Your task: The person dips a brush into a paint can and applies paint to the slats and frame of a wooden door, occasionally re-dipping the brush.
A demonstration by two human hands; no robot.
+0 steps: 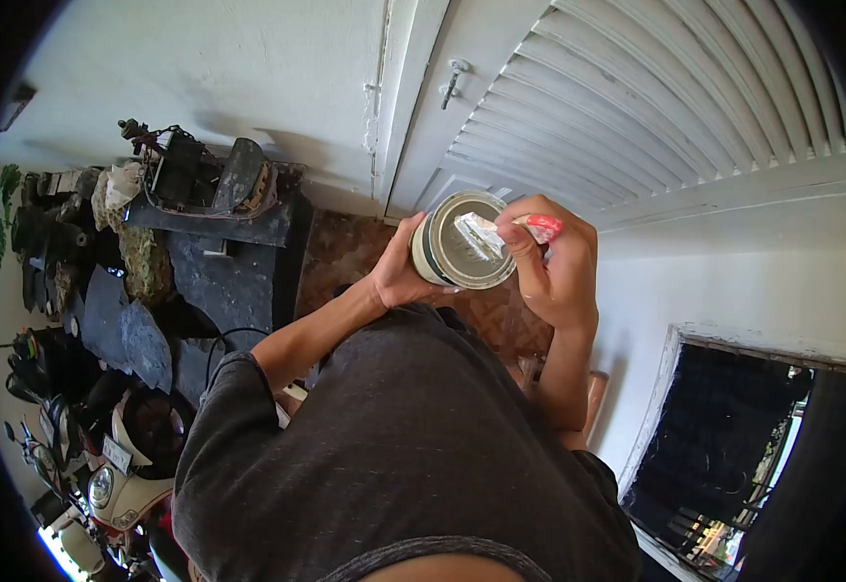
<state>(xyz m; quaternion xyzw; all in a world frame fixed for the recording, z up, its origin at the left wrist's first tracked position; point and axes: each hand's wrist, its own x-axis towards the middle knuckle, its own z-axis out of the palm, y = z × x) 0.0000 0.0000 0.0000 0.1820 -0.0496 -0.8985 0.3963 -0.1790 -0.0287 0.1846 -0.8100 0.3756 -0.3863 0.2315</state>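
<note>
My left hand [400,267] is wrapped around the side of a paint can [432,254], holding it in front of my body with its round top facing up at me. Within the can's rim the surface looks grey with white smears. In my right hand [564,262] is a paintbrush [543,228] with a red handle, pinched between thumb and fingers. The brush's white-coated head [479,236] overlaps the can's top, slanting toward the left.
A white louvred door [578,107] with a metal handle [454,82] stands ahead. At left, a dark bench [229,281] carries a chain-draped machine part [195,175]. A motorcycle [117,490] is parked at lower left. A dark-paned window [714,427] is at right.
</note>
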